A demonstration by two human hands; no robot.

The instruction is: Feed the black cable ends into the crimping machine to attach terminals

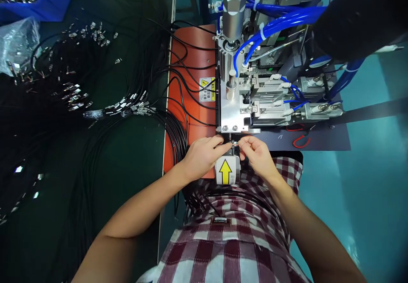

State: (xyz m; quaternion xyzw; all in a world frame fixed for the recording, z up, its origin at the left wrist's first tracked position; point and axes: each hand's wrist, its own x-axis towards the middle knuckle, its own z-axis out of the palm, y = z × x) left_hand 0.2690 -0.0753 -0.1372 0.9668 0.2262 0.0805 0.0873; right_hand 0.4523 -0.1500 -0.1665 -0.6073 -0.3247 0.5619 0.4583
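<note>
A small silvery metal connector lies between my two hands, at the front of the machine. From the left, my left hand reaches over the machine's edge, its fingers closed and its fingertips at the connector's left end. My right hand pinches the right end between thumb and fingertips. Fingers partly cover the connector, so any wire on it is hidden. Just below the hands is a block with a yellow arrow label.
Black cables cross an orange-red plate on the left. Metal-ended cables lie bundled on the dark table, near a blue bin and plastic bag. Blue air hoses and red-handled tools are right.
</note>
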